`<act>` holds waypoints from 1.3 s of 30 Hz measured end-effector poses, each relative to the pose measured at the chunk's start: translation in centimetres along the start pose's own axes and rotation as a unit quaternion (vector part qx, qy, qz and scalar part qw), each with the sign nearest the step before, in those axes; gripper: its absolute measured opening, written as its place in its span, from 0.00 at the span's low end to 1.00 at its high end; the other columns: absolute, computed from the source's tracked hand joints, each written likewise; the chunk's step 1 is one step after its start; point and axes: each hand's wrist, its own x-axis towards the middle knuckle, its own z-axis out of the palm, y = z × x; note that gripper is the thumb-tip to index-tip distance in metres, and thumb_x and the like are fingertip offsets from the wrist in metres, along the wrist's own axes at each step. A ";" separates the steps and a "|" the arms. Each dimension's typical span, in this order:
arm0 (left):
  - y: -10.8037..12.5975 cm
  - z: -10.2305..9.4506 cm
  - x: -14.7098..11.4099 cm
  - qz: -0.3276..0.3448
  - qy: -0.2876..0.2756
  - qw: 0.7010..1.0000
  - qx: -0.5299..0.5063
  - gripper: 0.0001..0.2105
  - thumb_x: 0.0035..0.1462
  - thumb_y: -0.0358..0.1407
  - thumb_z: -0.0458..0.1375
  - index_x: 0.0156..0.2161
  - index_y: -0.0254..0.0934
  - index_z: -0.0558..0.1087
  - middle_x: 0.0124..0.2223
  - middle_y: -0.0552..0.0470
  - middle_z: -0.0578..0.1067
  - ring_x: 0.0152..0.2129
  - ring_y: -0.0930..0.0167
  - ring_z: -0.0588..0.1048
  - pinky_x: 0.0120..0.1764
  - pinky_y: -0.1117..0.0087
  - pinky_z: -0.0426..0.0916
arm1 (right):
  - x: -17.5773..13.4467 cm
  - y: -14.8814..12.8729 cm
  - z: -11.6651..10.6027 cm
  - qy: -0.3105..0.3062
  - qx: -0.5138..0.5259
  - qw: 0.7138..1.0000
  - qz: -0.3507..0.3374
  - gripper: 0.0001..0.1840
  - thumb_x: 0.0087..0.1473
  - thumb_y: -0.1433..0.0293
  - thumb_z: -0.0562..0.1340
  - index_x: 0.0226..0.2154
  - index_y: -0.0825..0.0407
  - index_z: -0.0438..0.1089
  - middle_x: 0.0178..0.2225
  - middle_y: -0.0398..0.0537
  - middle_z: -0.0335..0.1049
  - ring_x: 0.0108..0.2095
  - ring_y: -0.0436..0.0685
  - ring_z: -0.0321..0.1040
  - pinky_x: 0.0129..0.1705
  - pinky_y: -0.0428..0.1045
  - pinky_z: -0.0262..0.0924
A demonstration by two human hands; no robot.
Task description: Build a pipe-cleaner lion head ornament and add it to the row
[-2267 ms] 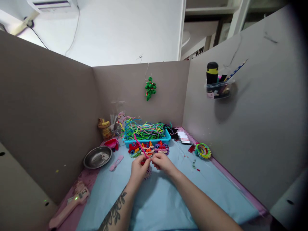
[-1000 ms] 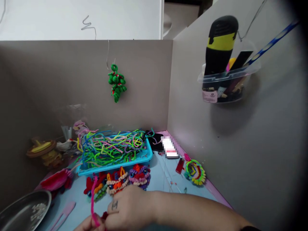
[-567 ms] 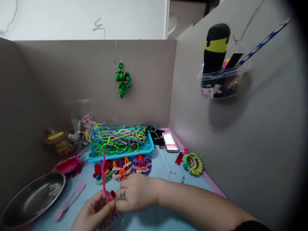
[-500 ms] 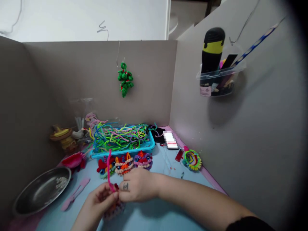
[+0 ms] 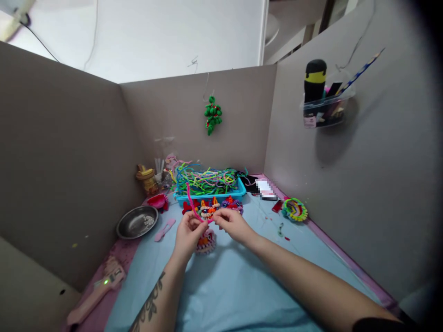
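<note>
A bright pink pipe cleaner stands up from between the thumb and fingers of my left hand, which is closed on it. Its short lower length crosses to the fingertips of my right hand, also pinched on it. Just below my fingers is a round pipe-cleaner figure in pale pink, orange and red; whether it hangs from the pink strand or rests on the cloth I cannot tell. Behind my hands sit several similar colourful pipe-cleaner figures, partly covered by my fingers.
A blue tray heaped with pipe cleaners stands at the back. To the left are a metal bowl with small white bits, pink plastic tweezers and a pink glue gun. A phone and a pipe-cleaner ring lie right.
My view has pulled back and turned left, bringing the glue gun into sight. My right hand has shifted from over the figure to pinching the pink strand, with fingertips now apart from my left hand.
</note>
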 end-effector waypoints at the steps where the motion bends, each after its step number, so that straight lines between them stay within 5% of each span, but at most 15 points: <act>1: -0.1 -0.1 0.0 0.012 0.007 1.000 -0.006 0.18 0.42 0.36 0.65 0.35 0.37 0.60 0.20 0.62 0.69 0.17 0.78 0.68 0.23 0.79 0.61 | -0.1 -0.1 0.6 0.010 0.038 0.999 0.026 0.11 0.53 0.65 0.56 0.26 0.55 0.68 0.20 0.41 0.64 0.21 0.48 0.61 0.24 0.44 0.55; 7: -1.0 -0.4 0.1 0.054 0.007 0.998 -0.017 0.17 0.45 0.34 0.63 0.37 0.38 0.58 0.22 0.62 0.70 0.19 0.77 0.70 0.26 0.77 0.63 | -0.8 0.7 2.7 0.091 0.100 0.991 0.013 0.13 0.51 0.62 0.57 0.35 0.54 0.69 0.29 0.46 0.69 0.25 0.50 0.64 0.25 0.45 0.58; 12: -1.6 -0.2 0.0 0.034 -0.034 0.999 0.000 0.18 0.46 0.35 0.63 0.38 0.38 0.57 0.21 0.61 0.70 0.19 0.76 0.70 0.26 0.77 0.63 | -1.8 1.4 2.1 0.110 0.018 0.992 -0.066 0.08 0.49 0.67 0.60 0.33 0.53 0.71 0.34 0.50 0.70 0.35 0.55 0.66 0.30 0.46 0.60; 25: -1.8 0.2 -0.3 0.001 -0.094 0.995 -0.027 0.21 0.43 0.38 0.64 0.36 0.39 0.57 0.20 0.62 0.70 0.18 0.76 0.70 0.25 0.76 0.62 | -1.9 2.3 0.5 0.028 -0.070 0.980 -0.185 0.07 0.53 0.70 0.56 0.27 0.51 0.68 0.29 0.47 0.66 0.33 0.54 0.64 0.38 0.51 0.60; 31: -1.7 0.4 -0.4 0.025 -0.061 0.997 -0.026 0.19 0.45 0.37 0.63 0.36 0.39 0.56 0.21 0.61 0.70 0.19 0.75 0.71 0.27 0.75 0.63 | -2.1 2.1 0.8 0.063 -0.059 0.982 -0.168 0.07 0.54 0.70 0.56 0.28 0.51 0.69 0.30 0.48 0.67 0.34 0.54 0.64 0.37 0.50 0.60; 36: -1.1 -0.3 0.0 0.056 0.005 0.998 0.013 0.18 0.47 0.37 0.62 0.40 0.39 0.59 0.24 0.60 0.71 0.20 0.75 0.71 0.26 0.76 0.63 | -2.2 2.6 0.9 0.072 -0.020 0.992 -0.099 0.20 0.50 0.69 0.59 0.47 0.50 0.63 0.43 0.51 0.67 0.31 0.51 0.64 0.27 0.45 0.60; 39: -1.1 -0.5 0.2 0.070 0.012 0.997 0.032 0.17 0.47 0.36 0.61 0.40 0.38 0.60 0.24 0.59 0.71 0.21 0.75 0.71 0.27 0.75 0.64 | -2.2 2.7 1.0 0.089 -0.021 0.993 -0.080 0.16 0.50 0.69 0.59 0.43 0.51 0.66 0.40 0.51 0.68 0.31 0.51 0.64 0.28 0.45 0.59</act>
